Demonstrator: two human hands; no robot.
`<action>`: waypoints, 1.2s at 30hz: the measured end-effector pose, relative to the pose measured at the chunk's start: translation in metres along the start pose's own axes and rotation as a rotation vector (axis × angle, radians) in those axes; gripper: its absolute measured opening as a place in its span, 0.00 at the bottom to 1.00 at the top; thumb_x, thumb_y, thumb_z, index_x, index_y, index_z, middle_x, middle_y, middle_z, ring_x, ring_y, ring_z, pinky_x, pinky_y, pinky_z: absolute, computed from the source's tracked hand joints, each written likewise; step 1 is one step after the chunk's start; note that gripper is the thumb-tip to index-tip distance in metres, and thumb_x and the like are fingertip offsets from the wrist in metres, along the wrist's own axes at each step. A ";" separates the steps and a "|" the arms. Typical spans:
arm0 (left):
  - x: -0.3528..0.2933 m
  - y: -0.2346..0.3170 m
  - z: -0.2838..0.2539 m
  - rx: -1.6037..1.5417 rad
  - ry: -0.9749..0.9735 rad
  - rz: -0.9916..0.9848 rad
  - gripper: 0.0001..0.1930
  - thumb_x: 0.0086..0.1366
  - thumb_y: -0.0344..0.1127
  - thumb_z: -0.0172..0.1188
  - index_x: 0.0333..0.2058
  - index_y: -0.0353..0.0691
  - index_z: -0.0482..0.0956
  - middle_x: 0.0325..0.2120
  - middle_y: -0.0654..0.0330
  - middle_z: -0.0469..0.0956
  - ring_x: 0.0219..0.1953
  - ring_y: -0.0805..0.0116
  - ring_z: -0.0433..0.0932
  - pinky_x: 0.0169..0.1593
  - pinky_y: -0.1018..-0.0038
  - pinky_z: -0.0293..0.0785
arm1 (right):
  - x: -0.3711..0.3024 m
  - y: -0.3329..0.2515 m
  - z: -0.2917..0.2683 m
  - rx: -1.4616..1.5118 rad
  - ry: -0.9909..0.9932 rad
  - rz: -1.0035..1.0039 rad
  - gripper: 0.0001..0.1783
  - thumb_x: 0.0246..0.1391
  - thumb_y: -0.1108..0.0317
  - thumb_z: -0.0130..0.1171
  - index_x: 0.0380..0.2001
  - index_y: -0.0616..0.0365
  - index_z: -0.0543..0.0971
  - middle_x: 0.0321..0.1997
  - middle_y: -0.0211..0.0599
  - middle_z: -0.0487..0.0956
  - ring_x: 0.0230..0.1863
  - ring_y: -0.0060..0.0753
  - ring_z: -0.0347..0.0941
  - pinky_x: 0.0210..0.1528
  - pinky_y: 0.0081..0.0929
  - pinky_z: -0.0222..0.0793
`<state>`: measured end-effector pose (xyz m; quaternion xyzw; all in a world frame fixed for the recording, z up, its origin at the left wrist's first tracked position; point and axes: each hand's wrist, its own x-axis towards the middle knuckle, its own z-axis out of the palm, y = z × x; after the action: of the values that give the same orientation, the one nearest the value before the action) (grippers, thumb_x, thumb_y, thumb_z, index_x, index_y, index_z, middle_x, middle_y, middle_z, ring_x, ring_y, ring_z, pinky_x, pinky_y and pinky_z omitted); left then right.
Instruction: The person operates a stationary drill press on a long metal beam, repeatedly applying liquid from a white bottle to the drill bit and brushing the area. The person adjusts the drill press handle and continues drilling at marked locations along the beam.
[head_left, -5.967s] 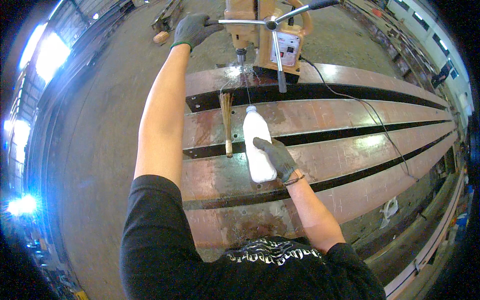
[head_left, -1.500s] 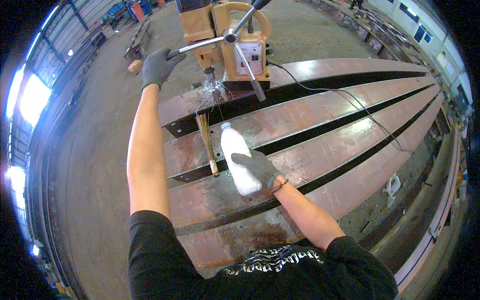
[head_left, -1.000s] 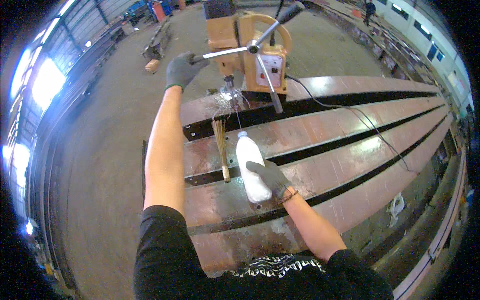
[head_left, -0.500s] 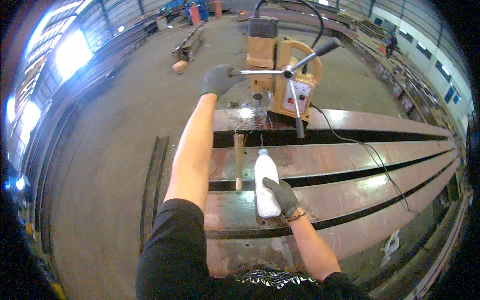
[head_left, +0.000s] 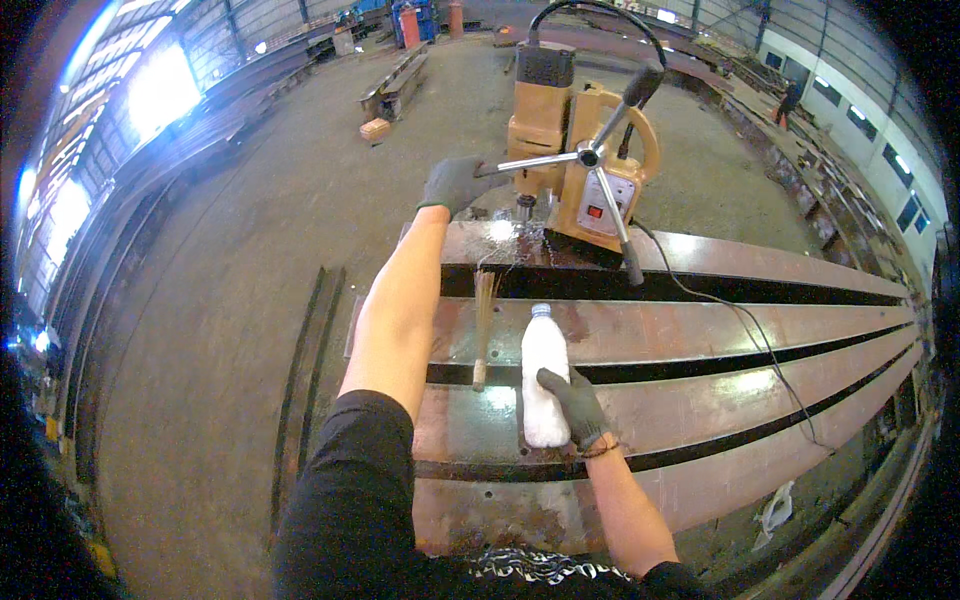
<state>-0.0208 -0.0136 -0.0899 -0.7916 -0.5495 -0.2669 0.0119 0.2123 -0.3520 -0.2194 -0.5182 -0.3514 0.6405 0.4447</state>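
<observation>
A yellow-tan magnetic drill press (head_left: 545, 120) stands on the farthest steel beam. My left hand (head_left: 455, 187), in a dark grey glove, is closed round the end of one spoke of its three-armed feed handle (head_left: 588, 155). The drill's chuck (head_left: 526, 207) points down at wet, shiny metal. In my right hand (head_left: 578, 405), gloved too, is a white plastic bottle (head_left: 545, 385) with a clear bluish cap, its top toward the drill. A bundle of thin bristles, like a small brush (head_left: 482, 330), lies across the beams left of the bottle.
Several long reddish-brown steel beams (head_left: 680, 325) lie side by side with dark gaps between. A black cable (head_left: 740, 300) trails right from the drill. Steel bars (head_left: 305, 370) lie on the floor at left; a brick-like block (head_left: 375, 131) sits farther off. A person (head_left: 788, 103) is at far right.
The feed handle has turned a little, its left spoke now slanting downward, with my left hand slightly lower relative to the drill. The thin liquid stream from the bottle no longer shows.
</observation>
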 end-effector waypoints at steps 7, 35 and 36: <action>0.082 0.004 -0.087 0.484 -0.041 0.309 0.30 0.62 0.68 0.62 0.41 0.44 0.88 0.39 0.50 0.86 0.44 0.49 0.84 0.51 0.56 0.78 | -0.018 0.023 -0.035 -0.151 -0.007 -0.266 0.40 0.50 0.59 0.76 0.63 0.62 0.71 0.55 0.42 0.81 0.53 0.35 0.79 0.54 0.36 0.77; 0.047 0.346 -0.037 0.258 -0.086 1.052 0.24 0.65 0.51 0.57 0.28 0.31 0.85 0.28 0.39 0.82 0.32 0.42 0.83 0.40 0.54 0.79 | -0.016 -0.043 -0.111 -0.184 -0.173 -0.227 0.27 0.63 0.63 0.64 0.62 0.64 0.75 0.58 0.43 0.79 0.60 0.36 0.75 0.65 0.34 0.70; 0.052 0.352 -0.034 0.251 -0.063 1.072 0.24 0.65 0.51 0.57 0.29 0.31 0.85 0.29 0.38 0.82 0.33 0.42 0.83 0.41 0.54 0.79 | 0.038 -0.035 -0.133 -0.437 0.000 -0.455 0.24 0.62 0.63 0.65 0.58 0.64 0.77 0.55 0.41 0.81 0.53 0.34 0.77 0.59 0.33 0.73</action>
<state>0.2865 -0.1181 0.0589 -0.9607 -0.0972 -0.1320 0.2239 0.3472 -0.3052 -0.2295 -0.5097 -0.5874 0.4340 0.4547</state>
